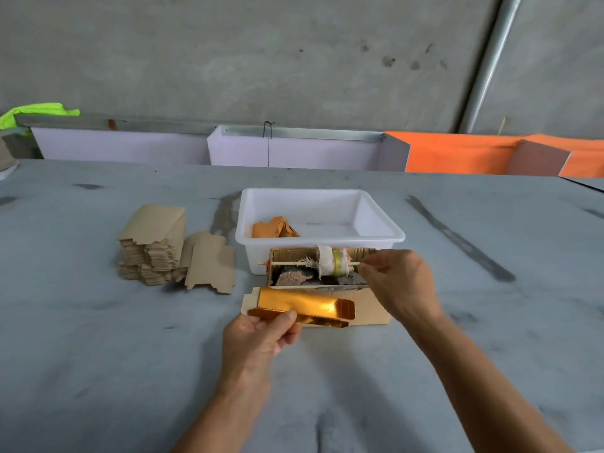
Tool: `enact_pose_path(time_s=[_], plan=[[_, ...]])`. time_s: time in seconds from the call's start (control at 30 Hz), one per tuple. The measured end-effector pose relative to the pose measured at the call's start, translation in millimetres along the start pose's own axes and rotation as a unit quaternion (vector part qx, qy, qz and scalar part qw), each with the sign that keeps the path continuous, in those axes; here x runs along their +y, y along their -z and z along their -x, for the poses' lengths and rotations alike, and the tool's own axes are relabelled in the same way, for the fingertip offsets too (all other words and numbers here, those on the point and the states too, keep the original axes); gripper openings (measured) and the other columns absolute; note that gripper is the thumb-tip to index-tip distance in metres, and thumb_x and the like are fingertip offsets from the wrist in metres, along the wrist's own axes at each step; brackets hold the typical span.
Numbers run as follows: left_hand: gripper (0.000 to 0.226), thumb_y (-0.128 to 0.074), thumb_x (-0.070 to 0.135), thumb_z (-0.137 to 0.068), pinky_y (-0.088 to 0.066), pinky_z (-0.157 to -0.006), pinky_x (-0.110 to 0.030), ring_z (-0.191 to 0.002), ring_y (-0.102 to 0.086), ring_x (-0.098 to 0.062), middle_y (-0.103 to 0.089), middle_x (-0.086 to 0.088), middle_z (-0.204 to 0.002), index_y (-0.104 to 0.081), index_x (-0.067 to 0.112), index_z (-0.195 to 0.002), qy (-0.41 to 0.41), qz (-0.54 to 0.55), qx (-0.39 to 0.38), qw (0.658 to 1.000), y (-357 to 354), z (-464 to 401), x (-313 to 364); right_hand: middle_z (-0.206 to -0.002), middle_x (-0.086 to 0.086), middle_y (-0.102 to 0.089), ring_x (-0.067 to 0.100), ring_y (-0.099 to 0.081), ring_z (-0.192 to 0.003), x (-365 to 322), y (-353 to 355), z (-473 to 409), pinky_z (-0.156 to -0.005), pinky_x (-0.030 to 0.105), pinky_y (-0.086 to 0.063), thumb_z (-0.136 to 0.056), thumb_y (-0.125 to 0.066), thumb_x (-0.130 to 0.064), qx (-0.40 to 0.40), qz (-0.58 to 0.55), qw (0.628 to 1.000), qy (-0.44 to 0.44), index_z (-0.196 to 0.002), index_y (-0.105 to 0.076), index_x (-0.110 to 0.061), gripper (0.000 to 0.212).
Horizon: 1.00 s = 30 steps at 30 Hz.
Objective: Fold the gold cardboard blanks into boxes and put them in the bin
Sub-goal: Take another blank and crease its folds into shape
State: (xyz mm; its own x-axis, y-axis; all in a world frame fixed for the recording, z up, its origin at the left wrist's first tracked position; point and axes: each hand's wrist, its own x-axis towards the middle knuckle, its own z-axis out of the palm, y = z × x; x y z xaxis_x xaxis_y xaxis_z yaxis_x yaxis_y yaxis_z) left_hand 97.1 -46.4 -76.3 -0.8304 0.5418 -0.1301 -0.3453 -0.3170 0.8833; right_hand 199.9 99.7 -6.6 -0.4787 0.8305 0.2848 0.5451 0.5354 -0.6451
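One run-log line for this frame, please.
left hand grips gold blank | right hand pinches tape | bin: one box

My left hand (261, 331) and right hand (400, 282) were bare, no gloves, rings or watch; both forearms were uncovered, no sleeve reaching into view.

A workshop or small packing site, probably: bare concrete wall (261, 60) at twelve o'clock, a stained grey worktable (98, 354), a stack of cardboard blanks (153, 246) at ten o'clock, and a hi-vis garment (36, 114) far left.
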Motion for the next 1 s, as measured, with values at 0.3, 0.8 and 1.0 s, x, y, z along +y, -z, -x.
enact_pose_path(time_s=[0.3, 0.8, 1.0], plan=[[0.009, -0.071, -0.006, -0.074, -0.053, -0.052, -0.026, -0.053, -0.064, -0.018, -0.069, -0.012, -0.064, -0.065, 0.000, -0.078, 0.015, -0.042, -0.007, 0.999, -0.2, -3.6, -10.7, -0.081, -0.001, -0.055, 0.015, -0.057, -0.082, -0.8, -29.7, -51.2, -0.056, 0.020, -0.041, -0.082, -0.067, -0.031, -0.199, 0.174, 0.964, -0.026, -0.091, -0.053, -0.014, 0.024], [0.020, -0.071, -0.007, -0.075, -0.055, -0.062, -0.034, -0.054, -0.063, -0.020, -0.068, -0.015, -0.062, -0.068, 0.007, -0.061, 0.011, -0.064, -0.006, 0.998, -3.9, -1.2, -8.6, -0.077, 0.001, -0.052, 0.011, -0.052, -0.064, -3.2, -39.2, -58.6, -0.048, 0.018, -0.040, -0.072, -0.079, -0.017, -0.172, 0.055, 0.974, -0.134, -0.090, -0.048, -0.013, 0.036], [0.014, -0.070, -0.007, -0.076, -0.055, -0.057, -0.027, -0.052, -0.062, -0.017, -0.068, -0.011, -0.061, -0.067, 0.004, -0.069, 0.002, -0.084, -0.020, 0.996, -10.4, -1.6, -8.2, -0.078, 0.003, -0.053, 0.012, -0.051, -0.066, -8.7, -33.4, -59.0, -0.051, 0.020, -0.042, -0.072, -0.077, -0.011, -0.176, 0.045, 0.974, -0.133, -0.091, -0.053, -0.009, 0.031]])
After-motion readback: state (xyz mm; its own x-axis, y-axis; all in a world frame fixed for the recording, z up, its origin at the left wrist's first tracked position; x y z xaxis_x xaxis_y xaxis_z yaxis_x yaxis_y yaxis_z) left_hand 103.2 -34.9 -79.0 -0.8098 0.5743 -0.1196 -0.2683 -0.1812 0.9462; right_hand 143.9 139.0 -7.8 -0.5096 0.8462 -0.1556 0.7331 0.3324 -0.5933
